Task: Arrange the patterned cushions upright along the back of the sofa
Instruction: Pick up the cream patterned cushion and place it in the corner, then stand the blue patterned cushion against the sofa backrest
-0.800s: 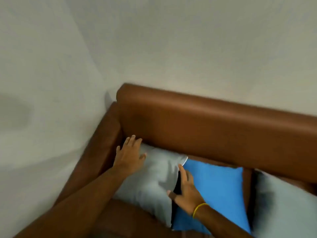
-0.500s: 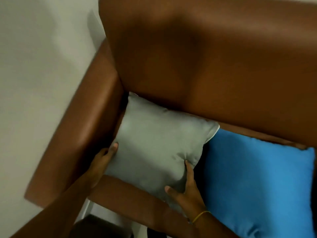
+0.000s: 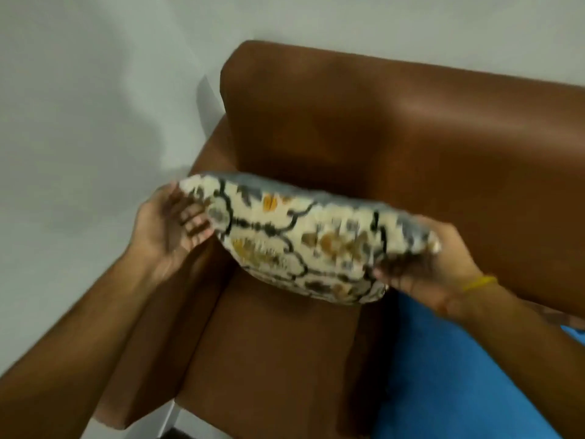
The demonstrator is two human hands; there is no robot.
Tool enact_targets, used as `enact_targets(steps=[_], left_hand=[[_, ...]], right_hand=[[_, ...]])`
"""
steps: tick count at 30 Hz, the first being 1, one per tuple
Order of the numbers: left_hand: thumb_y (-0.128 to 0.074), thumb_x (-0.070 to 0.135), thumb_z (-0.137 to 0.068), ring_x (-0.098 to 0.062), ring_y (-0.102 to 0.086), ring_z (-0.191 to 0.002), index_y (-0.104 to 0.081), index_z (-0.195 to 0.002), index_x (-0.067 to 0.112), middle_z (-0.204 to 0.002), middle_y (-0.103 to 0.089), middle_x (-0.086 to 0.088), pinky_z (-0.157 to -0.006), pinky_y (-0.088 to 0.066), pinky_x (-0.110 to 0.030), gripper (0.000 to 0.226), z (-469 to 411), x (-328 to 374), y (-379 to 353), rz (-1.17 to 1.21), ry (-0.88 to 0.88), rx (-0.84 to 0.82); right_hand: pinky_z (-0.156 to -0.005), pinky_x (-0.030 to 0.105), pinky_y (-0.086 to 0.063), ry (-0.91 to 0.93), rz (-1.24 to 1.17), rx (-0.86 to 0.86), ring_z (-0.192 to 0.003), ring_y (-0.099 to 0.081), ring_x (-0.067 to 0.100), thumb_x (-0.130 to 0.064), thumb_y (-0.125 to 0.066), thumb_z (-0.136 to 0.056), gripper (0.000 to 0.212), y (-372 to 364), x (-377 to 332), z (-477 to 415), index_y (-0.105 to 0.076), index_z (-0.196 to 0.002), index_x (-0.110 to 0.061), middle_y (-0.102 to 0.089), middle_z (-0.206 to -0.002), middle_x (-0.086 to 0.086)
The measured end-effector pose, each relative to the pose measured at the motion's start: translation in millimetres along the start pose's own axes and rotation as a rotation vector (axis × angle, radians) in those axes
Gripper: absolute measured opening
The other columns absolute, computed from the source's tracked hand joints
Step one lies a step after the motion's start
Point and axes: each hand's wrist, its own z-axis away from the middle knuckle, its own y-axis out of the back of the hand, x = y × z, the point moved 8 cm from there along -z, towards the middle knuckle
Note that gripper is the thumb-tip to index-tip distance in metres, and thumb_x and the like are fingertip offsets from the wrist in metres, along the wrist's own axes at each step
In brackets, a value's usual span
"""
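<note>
Sofa (image 3: 411, 137), patterned cushion (image 3: 304, 242) between hands

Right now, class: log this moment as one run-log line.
held: patterned cushion | left hand: left end | right hand: right end | cushion: off seat, near sofa back | blue cushion: on seat

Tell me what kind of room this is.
Probably a living room corner: a brown leather-look sofa against plain pale walls, with a patterned cushion and a blue cushion.

left hand (image 3: 167, 229) – bare, no sleeve | right hand (image 3: 433, 267) – bare, thin yellow band (image 3: 479, 282) at its wrist
</note>
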Motion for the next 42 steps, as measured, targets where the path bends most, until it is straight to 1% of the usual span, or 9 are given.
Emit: enact_targets(steps=[3,11,15,19,22,26,30,34,42], left_hand=[[-0.047,0.056,-0.103,-0.019,-0.065,-0.101,-0.069,-0.095,0.026,-0.099,-0.073,0.007,-0.093,-0.050,-0.046,0.037,-30.7,3.4,-47.1,-0.112,-0.135,-0.021],[-0.062,0.051,-0.101,-0.001,-0.065,-0.107,-0.062,-0.145,0.026,-0.116,-0.068,0.019,-0.089,-0.055,-0.019,0.050,67.0,-50.2,-47.4,-0.251,-0.367,0.269],[-0.065,0.041,-0.104,-0.024,-0.065,-0.125,-0.062,-0.147,0.019,-0.140,-0.070,-0.001,-0.104,-0.047,-0.037,0.049,132.1,-169.3,-65.2,-0.604,-0.200,0.091],[-0.076,0.024,-0.098,-0.029,-0.060,-0.139,-0.050,-0.156,0.012,-0.159,-0.058,-0.018,-0.107,-0.046,-0.035,0.065,171.0,-335.2,-113.8,-0.640,0.198,-0.245],[-0.082,0.037,-0.093,-0.027,-0.057,-0.145,-0.042,-0.161,0.019,-0.163,-0.054,-0.014,-0.112,-0.048,-0.035,0.081,184.5,-410.2,-134.9,-0.651,0.265,-0.364],[-0.078,0.073,-0.069,-0.015,-0.068,-0.119,-0.064,-0.131,0.030,-0.128,-0.072,0.010,-0.090,-0.051,-0.020,0.077,198.1,-415.8,-146.9,-0.763,0.109,-0.341],[-0.079,0.053,-0.090,-0.022,-0.071,-0.109,-0.061,-0.119,0.038,-0.115,-0.069,0.015,-0.086,-0.063,-0.038,0.037,217.3,-345.8,-166.9,-0.677,-0.058,-0.223],[-0.065,0.027,-0.104,-0.021,-0.062,-0.070,-0.063,-0.116,0.023,-0.109,-0.067,-0.005,-0.039,-0.049,-0.026,0.013,225.4,-258.3,-221.5,-0.387,-0.075,-0.241],[-0.047,0.065,-0.104,-0.014,-0.058,-0.078,-0.065,-0.134,0.027,-0.086,-0.060,0.002,-0.069,-0.050,-0.033,0.052,166.7,-182.9,-376.7,-0.261,-0.248,-0.288]], right_hand=[[-0.088,0.041,-0.059,0.019,-0.167,0.057,-0.071,-0.050,0.020,-0.059,-0.036,-0.103,0.067,0.2,-25.3,-42.3,-0.077,-0.137,-0.019,-0.059,-0.095,0.005],[-0.098,0.046,-0.055,0.317,-0.030,0.217,-0.109,-0.068,0.025,-0.078,-0.050,-0.098,0.065,84.0,41.5,50.4,-0.055,-0.143,-0.032,-0.067,-0.129,0.012],[-0.105,0.048,-0.048,0.314,0.335,0.608,-0.122,-0.069,0.032,-0.060,-0.075,-0.095,0.036,220.1,134.8,141.6,-0.062,-0.116,-0.034,-0.073,-0.124,0.015],[-0.098,0.048,-0.057,0.024,0.545,0.847,-0.121,-0.069,0.043,-0.095,-0.078,-0.061,0.107,392.5,264.0,171.3,-0.062,-0.132,-0.017,-0.071,-0.127,0.017],[-0.105,0.049,-0.055,0.001,0.396,0.717,-0.127,-0.063,0.038,-0.059,-0.100,-0.066,0.106,412.2,300.9,165.1,-0.052,-0.148,-0.013,-0.063,-0.141,0.014],[-0.110,0.057,-0.056,0.114,0.402,0.643,-0.127,-0.067,0.033,-0.060,-0.103,-0.056,0.113,407.7,288.2,158.2,-0.051,-0.149,-0.022,-0.070,-0.139,0.007],[-0.094,0.049,-0.065,0.242,0.385,0.624,-0.109,-0.079,0.026,-0.025,-0.093,-0.086,0.049,393.8,223.7,197.1,-0.069,-0.129,-0.018,-0.082,-0.116,0.004],[-0.051,0.029,-0.059,0.303,0.189,0.541,-0.074,-0.075,0.026,-0.015,-0.080,-0.096,0.011,383.9,123.5,225.9,-0.075,-0.092,-0.007,-0.080,-0.076,0.003],[-0.074,0.046,-0.063,0.617,0.094,0.537,-0.080,-0.068,0.025,-0.033,-0.076,-0.090,0.029,416.2,-69.8,133.7,-0.069,-0.113,-0.018,-0.072,-0.093,0.009]])
